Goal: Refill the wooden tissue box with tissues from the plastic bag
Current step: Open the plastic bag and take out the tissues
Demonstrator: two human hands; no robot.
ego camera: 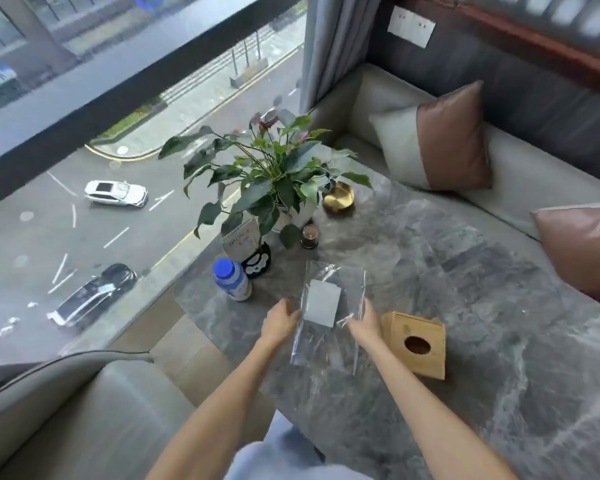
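A clear plastic bag (pixel 329 337) lies on the grey marble table (pixel 482 306), with a white stack of tissues (pixel 322 302) inside its upper half. My left hand (pixel 279 322) grips the bag's left edge. My right hand (pixel 364 322) grips its right edge. The wooden tissue box (pixel 418 342), with a round hole in its top, stands just right of my right hand, a little apart from the bag.
Behind the bag stand a white bottle with a blue cap (pixel 232 279), a card in a black holder (pixel 253 252), a potted plant (pixel 274 181), a small dark jar (pixel 309 235) and a gold dish (pixel 339 197). Sofa cushions (pixel 440 140) lie at the right. A window runs along the left.
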